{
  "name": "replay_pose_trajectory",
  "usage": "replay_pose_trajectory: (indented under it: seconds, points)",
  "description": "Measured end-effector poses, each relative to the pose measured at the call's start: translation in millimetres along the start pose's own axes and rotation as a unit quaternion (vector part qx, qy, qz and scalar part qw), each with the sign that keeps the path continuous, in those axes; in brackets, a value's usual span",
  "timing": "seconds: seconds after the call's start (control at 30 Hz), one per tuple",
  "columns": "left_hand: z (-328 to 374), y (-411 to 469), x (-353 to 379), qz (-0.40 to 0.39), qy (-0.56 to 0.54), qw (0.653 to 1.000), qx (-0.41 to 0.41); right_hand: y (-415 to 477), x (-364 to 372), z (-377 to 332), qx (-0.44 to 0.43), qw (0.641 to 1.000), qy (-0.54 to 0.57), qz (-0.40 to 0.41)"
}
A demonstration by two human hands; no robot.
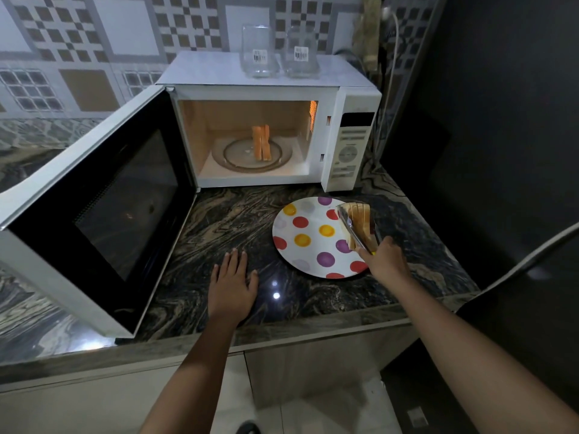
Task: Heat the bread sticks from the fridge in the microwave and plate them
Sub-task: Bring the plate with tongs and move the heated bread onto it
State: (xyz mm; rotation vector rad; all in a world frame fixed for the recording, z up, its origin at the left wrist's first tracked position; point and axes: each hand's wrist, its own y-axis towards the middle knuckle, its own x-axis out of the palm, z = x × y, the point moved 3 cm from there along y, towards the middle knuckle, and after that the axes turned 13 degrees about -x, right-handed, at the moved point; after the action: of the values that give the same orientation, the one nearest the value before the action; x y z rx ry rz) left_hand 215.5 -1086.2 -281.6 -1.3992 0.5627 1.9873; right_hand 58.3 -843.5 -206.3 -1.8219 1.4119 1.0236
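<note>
The white microwave [354, 142] stands on the counter with its door [103, 208] swung wide open to the left and its inside lit. Two bread sticks [262, 143] lie on its glass turntable [238, 153]. A white plate with coloured dots [307, 233] sits in front of the microwave. My right hand [387, 258] grips metal tongs [355, 230] that clamp several bread sticks [360, 214] over the plate's right edge. My left hand [233, 283] rests flat on the counter, fingers spread, holding nothing.
Two clear glass containers [260, 51] with barcode stickers stand on top of the microwave. The dark marbled counter [232, 220] ends at a front edge near my arms. A dark wall and a cable [532, 261] lie to the right.
</note>
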Motion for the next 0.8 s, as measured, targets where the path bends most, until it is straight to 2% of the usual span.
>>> replay_pose_trajectory:
  seconds: [0.3,0.5,0.67,0.8]
  points:
    - [0.8,-5.1,0.3,-0.016,0.01,1.0,-0.002,-11.5,-22.5,10.5,-0.058,0.996,0.048,0.055]
    - [6.0,-4.3,2.2,-0.015,0.04,0.999,0.0,-3.8,-45.6,-21.9,-0.137,0.987,0.019,0.079]
    - [10.8,18.7,-3.8,-0.066,0.043,0.997,0.013,8.2,-27.9,-70.5,-0.22,0.973,0.027,0.063]
    - [14.2,39.6,-4.5,-0.067,0.032,0.997,0.02,32.3,-1.9,-107.9,-0.22,0.973,0.059,0.024]
